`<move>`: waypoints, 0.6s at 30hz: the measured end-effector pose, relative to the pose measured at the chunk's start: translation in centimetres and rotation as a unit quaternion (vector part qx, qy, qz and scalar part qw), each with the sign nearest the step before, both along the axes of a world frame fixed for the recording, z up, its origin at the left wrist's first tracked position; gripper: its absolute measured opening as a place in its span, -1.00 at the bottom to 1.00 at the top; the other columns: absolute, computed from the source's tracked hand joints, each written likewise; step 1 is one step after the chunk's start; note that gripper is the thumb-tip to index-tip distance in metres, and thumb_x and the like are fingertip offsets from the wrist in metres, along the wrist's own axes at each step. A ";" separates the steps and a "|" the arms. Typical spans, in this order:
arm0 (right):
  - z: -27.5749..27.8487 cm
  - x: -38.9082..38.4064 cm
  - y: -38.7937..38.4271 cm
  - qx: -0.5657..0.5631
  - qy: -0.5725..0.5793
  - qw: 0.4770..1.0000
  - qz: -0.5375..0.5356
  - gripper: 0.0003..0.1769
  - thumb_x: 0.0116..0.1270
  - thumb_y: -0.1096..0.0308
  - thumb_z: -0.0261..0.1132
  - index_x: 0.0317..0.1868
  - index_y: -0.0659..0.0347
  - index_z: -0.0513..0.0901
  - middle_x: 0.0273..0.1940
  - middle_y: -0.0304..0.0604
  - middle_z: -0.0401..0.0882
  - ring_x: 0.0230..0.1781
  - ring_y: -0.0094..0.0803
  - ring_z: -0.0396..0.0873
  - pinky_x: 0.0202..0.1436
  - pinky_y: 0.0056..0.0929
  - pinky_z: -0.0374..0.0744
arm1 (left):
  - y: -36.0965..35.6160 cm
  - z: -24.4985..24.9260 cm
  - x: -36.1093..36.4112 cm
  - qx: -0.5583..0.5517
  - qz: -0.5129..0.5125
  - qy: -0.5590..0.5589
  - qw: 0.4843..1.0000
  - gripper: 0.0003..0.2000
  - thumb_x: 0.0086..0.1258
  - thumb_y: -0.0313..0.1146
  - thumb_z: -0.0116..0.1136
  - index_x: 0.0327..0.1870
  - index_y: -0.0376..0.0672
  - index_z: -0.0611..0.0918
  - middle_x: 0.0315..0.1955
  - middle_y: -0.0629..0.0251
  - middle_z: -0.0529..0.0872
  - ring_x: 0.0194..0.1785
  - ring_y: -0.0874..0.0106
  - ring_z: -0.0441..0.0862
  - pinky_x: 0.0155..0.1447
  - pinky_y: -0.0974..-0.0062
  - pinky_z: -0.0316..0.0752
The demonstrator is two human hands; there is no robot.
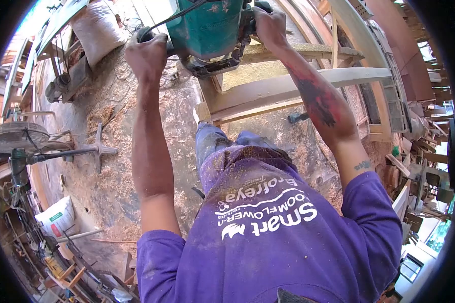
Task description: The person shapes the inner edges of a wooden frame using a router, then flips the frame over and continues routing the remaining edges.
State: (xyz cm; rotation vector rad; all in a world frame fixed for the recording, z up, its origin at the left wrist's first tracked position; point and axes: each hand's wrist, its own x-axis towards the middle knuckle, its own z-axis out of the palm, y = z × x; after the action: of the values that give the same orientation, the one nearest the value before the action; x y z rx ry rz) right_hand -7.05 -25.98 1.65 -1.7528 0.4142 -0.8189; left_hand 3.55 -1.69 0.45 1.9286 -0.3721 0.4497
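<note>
A large teal router [207, 30] is at the top of the view, with a dark base and a handle on each side. My left hand [146, 54] is closed around its left handle. On the other side my right hand [271, 26] grips the right handle. A black cord [179, 12] runs across the tool's top toward my left hand. Just below and right of the router lies a pale curved wooden piece [298, 88], part of a wooden frame. The router's underside and its bit are hidden.
Wood shavings cover the floor [106, 192]. A pedestal fan [20, 137] with a cross-shaped foot lies at left, near a white sack [55, 217] and a larger pale sack [97, 30]. Long boards [359, 35] stand at right. Tools and scraps clutter the lower left.
</note>
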 end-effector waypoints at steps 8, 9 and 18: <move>0.2 -0.2 0.5 0.116 -0.020 0.993 0.012 -0.85 0.24 0.54 0.09 -0.48 0.21 0.54 -0.61 -0.35 0.41 -0.67 -0.62 0.36 -0.65 -0.50 0.29 | 0.2 -0.1 -0.5 0.018 0.010 -0.030 0.999 -0.79 -0.01 -0.32 0.24 -0.45 -0.31 0.68 -0.54 0.18 0.69 -0.48 0.37 0.60 -0.29 0.37 0.52; 0.0 -0.3 0.5 0.139 -0.035 0.989 0.026 -0.84 0.24 0.54 0.09 -0.49 0.20 0.52 -0.61 -0.38 0.40 -0.67 -0.64 0.36 -0.65 -0.52 0.28 | 0.1 0.1 -0.5 0.013 0.011 -0.030 0.999 -0.79 -0.02 -0.33 0.25 -0.44 -0.30 0.68 -0.55 0.19 0.68 -0.48 0.39 0.59 -0.29 0.39 0.52; 0.0 1.4 -0.1 0.098 -0.034 0.994 0.019 -0.88 0.22 0.56 0.11 -0.46 0.23 0.54 -0.58 -0.38 0.40 -0.64 -0.66 0.33 -0.62 -0.53 0.28 | -0.4 0.2 0.6 -0.011 0.011 -0.051 0.999 -0.86 0.00 -0.40 0.24 -0.47 -0.29 0.66 -0.62 0.31 0.63 -0.52 0.51 0.51 -0.32 0.49 0.47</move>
State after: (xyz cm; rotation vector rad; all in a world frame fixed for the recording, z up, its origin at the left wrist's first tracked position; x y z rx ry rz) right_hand -5.62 -26.07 1.62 -1.5427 0.3995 -0.7821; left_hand 4.14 -2.06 0.67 1.8941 -0.4103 0.5670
